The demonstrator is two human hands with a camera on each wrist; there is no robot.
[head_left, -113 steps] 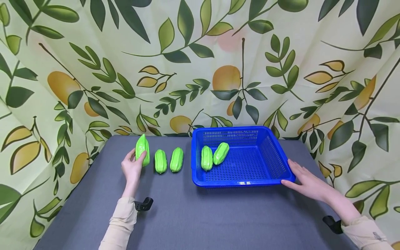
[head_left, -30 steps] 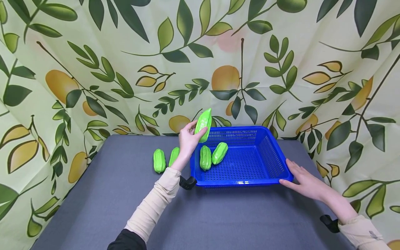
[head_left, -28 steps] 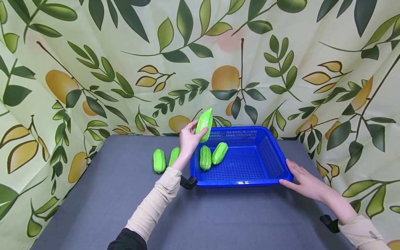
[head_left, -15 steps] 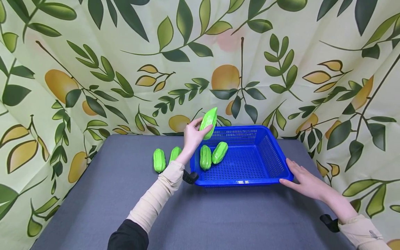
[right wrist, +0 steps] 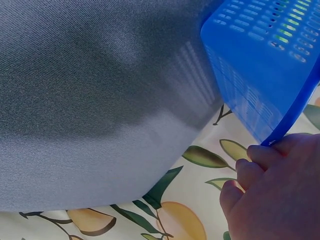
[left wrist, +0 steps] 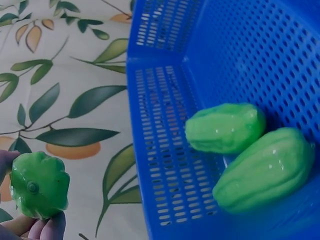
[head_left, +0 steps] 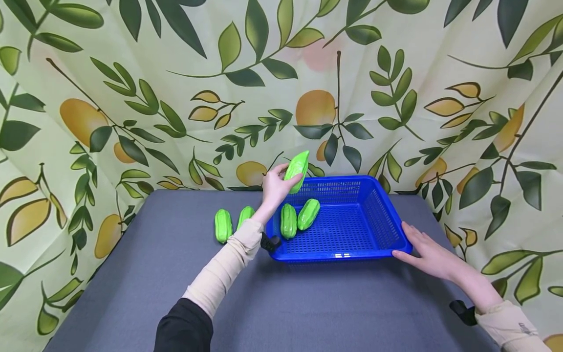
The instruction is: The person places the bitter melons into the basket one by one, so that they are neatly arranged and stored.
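My left hand [head_left: 274, 188] pinches a glossy ribbed green gourd [head_left: 296, 171], tip up, above the back left corner of the blue plastic basket [head_left: 338, 255]. In the left wrist view, the held gourd [left wrist: 40, 185] is seen end-on, outside the basket wall [left wrist: 175, 190]. Two similar gourds lie side by side in the basket's left part: one upright in view [head_left: 288, 221], one slanted [head_left: 309, 214]. My right hand [head_left: 428, 252] rests on the basket's front right corner, fingers along the right rim and thumb at the front; the right wrist view shows its fingers [right wrist: 250, 172] against the rim.
Left of the basket, two more gourds lie on the grey tabletop [head_left: 176, 274]: one in full view [head_left: 223, 226], the other [head_left: 245, 215] partly behind my left forearm. A leaf-and-fruit patterned cloth [head_left: 264, 112] hangs behind and beside the table.
My left hand lifted the gourd from the table's left and carried it right to the basket's back left; over the last second it drifted slightly further right. The right hand stayed at the corner.
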